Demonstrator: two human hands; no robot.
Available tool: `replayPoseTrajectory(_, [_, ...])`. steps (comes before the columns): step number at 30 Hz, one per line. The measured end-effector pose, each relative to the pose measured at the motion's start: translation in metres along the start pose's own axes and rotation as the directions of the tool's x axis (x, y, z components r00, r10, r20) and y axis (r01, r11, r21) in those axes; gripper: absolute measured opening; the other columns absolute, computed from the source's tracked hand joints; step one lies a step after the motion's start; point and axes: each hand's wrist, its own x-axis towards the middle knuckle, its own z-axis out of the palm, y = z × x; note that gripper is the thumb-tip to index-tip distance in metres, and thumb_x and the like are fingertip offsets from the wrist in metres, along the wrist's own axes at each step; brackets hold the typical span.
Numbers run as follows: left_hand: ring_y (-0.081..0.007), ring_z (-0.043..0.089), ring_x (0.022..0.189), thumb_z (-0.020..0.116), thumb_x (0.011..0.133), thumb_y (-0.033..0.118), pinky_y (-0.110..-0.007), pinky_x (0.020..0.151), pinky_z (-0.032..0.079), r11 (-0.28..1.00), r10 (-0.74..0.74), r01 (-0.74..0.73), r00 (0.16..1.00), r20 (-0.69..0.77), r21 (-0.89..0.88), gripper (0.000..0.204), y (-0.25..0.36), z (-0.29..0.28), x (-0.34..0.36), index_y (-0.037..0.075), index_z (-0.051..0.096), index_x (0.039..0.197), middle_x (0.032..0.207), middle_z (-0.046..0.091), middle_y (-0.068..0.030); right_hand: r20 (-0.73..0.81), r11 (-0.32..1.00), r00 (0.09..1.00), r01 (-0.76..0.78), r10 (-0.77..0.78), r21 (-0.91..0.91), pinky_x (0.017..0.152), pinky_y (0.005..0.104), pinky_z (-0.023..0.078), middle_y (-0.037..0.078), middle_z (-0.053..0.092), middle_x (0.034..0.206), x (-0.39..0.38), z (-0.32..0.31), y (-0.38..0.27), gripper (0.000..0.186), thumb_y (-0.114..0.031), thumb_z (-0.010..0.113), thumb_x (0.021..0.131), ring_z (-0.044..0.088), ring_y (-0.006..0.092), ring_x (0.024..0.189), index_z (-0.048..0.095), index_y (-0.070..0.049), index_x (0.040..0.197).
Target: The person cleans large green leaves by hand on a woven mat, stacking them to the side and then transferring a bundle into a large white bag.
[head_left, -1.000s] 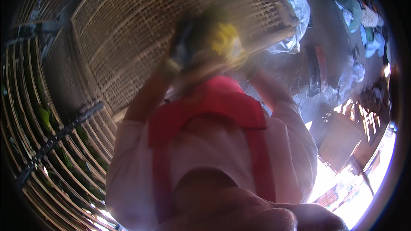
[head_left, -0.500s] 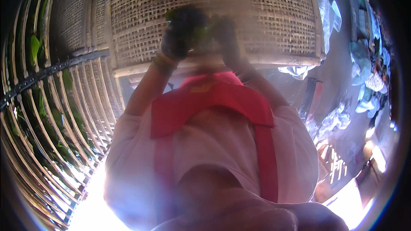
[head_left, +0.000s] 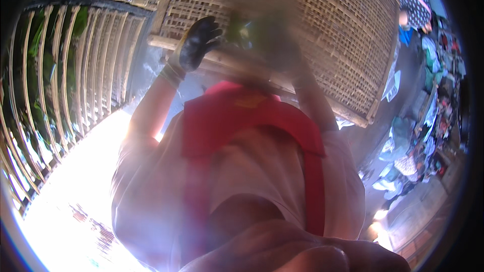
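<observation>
My left hand (head_left: 198,43), in a dark glove with a yellowish back, is raised over the near edge of a woven cane panel (head_left: 343,35). Its fingers are stretched out and nothing is in them. Opposite it, my right hand (head_left: 283,48), dark-gloved too, is smeared by motion above the panel. Against its fingers is a green, shiny thing (head_left: 244,32), seemingly in its grasp and too blurred to name. How the right fingers lie around it is partly hidden by the blur.
A slatted bamboo barrier (head_left: 65,65) with greenery behind it runs along the left. Crumpled plastic bags (head_left: 398,141) and mixed litter lie on the right. At the upper right, a person in dotted clothing (head_left: 416,2) is partly in view.
My left hand has come away from my right hand to the left, and its fingers have opened. The view has turned, so the panel sits tilted. A person has appeared at the upper right.
</observation>
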Motion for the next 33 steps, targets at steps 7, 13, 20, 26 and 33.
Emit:
replayPoseTrajectory(7, [-0.0103,0.055,0.09,0.048,0.091,0.005,-0.019,0.077,0.048,0.913,0.152,-0.148,0.988,-0.02,-0.379,0.044,-0.01,-0.012,-0.009,-0.001,0.037,0.133,0.112,0.055,-0.0053,0.173,0.82,0.98,-0.021,-0.096,0.572,0.095,0.0335,0.046,0.01,0.059,0.114,0.071,0.012,0.016,0.042,-0.023,0.053,0.092,0.057,0.0206,0.107,0.046,0.0,0.126])
replayPoseTrajectory(13, [-0.0072,0.053,0.072,0.053,0.088,0.006,-0.021,0.064,0.045,0.827,0.552,-0.533,0.713,-0.433,0.179,0.028,0.037,-0.038,-0.029,-0.002,0.057,0.115,0.086,0.062,-0.0016,0.319,0.577,0.942,-0.319,0.104,0.752,0.091,0.0285,0.05,0.019,0.059,0.115,0.164,0.05,0.018,0.054,-0.037,0.052,0.092,0.06,0.0215,0.103,0.045,0.004,0.125])
replayPoseTrajectory(20, [-0.0184,0.059,0.094,0.052,0.088,0.006,-0.031,0.083,0.048,0.858,0.504,-0.294,0.646,-0.573,0.422,0.027,0.014,-0.103,-0.025,0.001,0.056,0.115,0.104,0.062,-0.0078,-0.127,0.828,0.992,-0.059,-0.016,-0.558,0.076,0.0385,0.05,0.018,0.064,0.099,0.23,0.092,0.117,0.031,-0.023,0.04,0.096,0.063,0.0318,0.091,0.05,0.0,0.115])
replayPoseTrajectory(26, [-0.0335,0.051,0.114,0.059,0.079,0.012,-0.035,0.097,0.042,-0.067,0.547,0.102,0.836,-0.049,0.992,0.048,0.007,-0.074,-0.033,0.003,0.051,0.126,0.128,0.051,-0.0173,0.024,0.805,1.0,0.017,-0.004,-0.593,0.066,0.0413,0.047,0.014,0.063,0.086,0.199,0.103,0.093,0.023,-0.025,0.048,0.093,0.058,0.0282,0.071,0.06,-0.008,0.103])
replayPoseTrajectory(33, [-0.0414,0.048,0.115,0.057,0.085,0.01,-0.044,0.097,0.041,-0.252,0.583,0.01,0.8,0.143,0.968,0.046,0.007,-0.053,-0.036,-0.003,0.046,0.129,0.128,0.047,-0.0258,-0.109,0.989,0.993,-0.057,0.042,-0.133,0.079,0.0369,0.05,0.011,0.06,0.097,0.124,0.099,0.097,0.025,-0.023,0.047,0.092,0.06,0.0269,0.091,0.056,-0.006,0.108])
